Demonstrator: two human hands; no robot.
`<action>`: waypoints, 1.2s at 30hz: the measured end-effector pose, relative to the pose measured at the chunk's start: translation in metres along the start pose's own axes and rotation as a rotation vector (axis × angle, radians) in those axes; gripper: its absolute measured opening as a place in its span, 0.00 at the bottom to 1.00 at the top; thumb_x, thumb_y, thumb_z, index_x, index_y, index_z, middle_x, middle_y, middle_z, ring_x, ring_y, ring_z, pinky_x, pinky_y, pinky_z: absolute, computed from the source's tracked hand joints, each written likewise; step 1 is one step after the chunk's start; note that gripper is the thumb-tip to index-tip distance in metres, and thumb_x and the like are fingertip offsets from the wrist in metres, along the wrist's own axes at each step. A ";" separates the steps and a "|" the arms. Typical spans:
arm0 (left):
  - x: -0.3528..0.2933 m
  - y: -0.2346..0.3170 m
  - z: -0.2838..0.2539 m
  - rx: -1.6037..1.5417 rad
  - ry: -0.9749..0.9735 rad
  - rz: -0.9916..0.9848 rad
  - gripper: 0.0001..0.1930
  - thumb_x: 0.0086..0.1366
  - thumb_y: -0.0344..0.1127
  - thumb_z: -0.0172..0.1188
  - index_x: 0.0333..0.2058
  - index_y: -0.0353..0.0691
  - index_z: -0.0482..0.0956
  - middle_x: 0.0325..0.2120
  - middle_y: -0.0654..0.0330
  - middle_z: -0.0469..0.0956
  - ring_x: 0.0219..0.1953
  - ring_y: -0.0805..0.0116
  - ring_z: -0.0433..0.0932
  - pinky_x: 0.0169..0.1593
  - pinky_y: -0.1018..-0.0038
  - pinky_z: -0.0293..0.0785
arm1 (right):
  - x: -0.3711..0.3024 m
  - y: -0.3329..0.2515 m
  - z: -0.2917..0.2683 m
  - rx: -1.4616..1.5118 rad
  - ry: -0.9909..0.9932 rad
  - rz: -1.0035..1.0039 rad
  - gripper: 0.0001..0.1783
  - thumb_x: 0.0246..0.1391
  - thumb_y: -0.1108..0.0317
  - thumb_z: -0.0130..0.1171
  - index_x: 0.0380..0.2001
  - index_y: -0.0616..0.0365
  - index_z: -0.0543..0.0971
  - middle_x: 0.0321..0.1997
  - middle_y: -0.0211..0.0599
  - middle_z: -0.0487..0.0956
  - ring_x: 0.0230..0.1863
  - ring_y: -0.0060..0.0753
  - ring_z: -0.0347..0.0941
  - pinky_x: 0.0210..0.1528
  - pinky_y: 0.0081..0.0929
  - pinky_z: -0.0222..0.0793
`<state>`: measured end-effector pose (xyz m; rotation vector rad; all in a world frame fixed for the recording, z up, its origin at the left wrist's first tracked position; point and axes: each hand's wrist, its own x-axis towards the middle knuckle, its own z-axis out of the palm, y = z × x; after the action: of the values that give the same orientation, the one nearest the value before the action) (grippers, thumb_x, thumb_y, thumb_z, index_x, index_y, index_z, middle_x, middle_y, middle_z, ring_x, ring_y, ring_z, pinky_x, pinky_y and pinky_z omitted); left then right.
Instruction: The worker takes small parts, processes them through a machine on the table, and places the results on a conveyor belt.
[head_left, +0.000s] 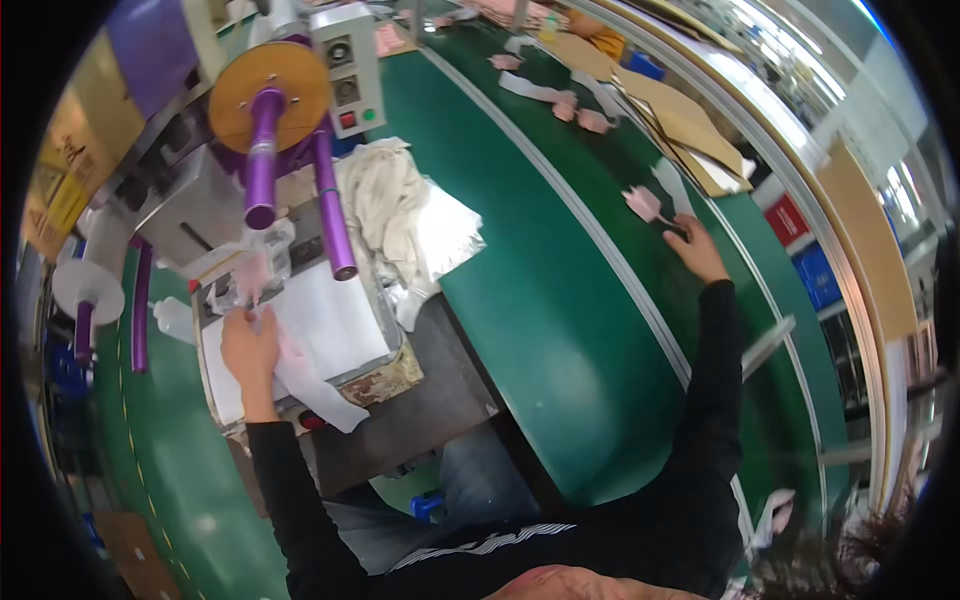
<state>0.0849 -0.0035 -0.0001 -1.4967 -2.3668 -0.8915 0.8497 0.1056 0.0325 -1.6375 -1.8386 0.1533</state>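
Note:
My left hand (250,350) is on the white plate of a machine at the left. Its fingertips close on a small pink fabric piece (250,280) with clear film around it. A white strip (328,398) with a pink part under it runs from beside this hand over the plate's front edge. At the right, my right hand (700,252) reaches over the green belt, thumb and finger apart. Its fingertips are at another pink piece (645,203) and the end of a pale strip (672,185); no firm grip shows.
Purple rollers (262,165) and a brown disc (228,92) rise over the machine, beside a control box (347,70). Crumpled beige cloth (380,195) lies to its right. More pink pieces (592,120) and brown cardboard (690,115) lie farther along the belt. A metal rail (590,225) divides the green surface.

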 end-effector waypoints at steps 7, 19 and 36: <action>0.015 0.015 0.009 0.136 -0.224 0.139 0.14 0.61 0.44 0.58 0.34 0.37 0.82 0.34 0.46 0.81 0.41 0.44 0.79 0.44 0.47 0.71 | 0.053 0.085 0.093 -0.555 0.361 -0.288 0.17 0.56 0.53 0.63 0.37 0.57 0.81 0.37 0.46 0.81 0.37 0.52 0.78 0.37 0.49 0.72; 0.024 -0.041 0.042 -0.945 -0.006 0.070 0.12 0.75 0.34 0.49 0.38 0.33 0.79 0.45 0.53 0.76 0.51 0.57 0.74 0.54 0.66 0.68 | -0.040 -0.228 -0.027 0.807 -0.045 0.165 0.24 0.66 0.58 0.61 0.59 0.58 0.72 0.53 0.32 0.79 0.51 0.25 0.77 0.47 0.32 0.81; -0.137 -0.107 -0.105 -1.999 -0.021 -0.344 0.18 0.63 0.35 0.66 0.46 0.41 0.69 0.51 0.44 0.76 0.41 0.52 0.82 0.34 0.59 0.85 | -0.085 -0.482 0.222 0.877 -0.776 0.013 0.26 0.61 0.65 0.61 0.59 0.64 0.67 0.40 0.42 0.80 0.30 0.30 0.79 0.29 0.28 0.77</action>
<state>0.0404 -0.1998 -0.0212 -1.0598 -1.0817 -3.7131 0.3240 0.0008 0.0675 -0.9878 -1.8235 1.5349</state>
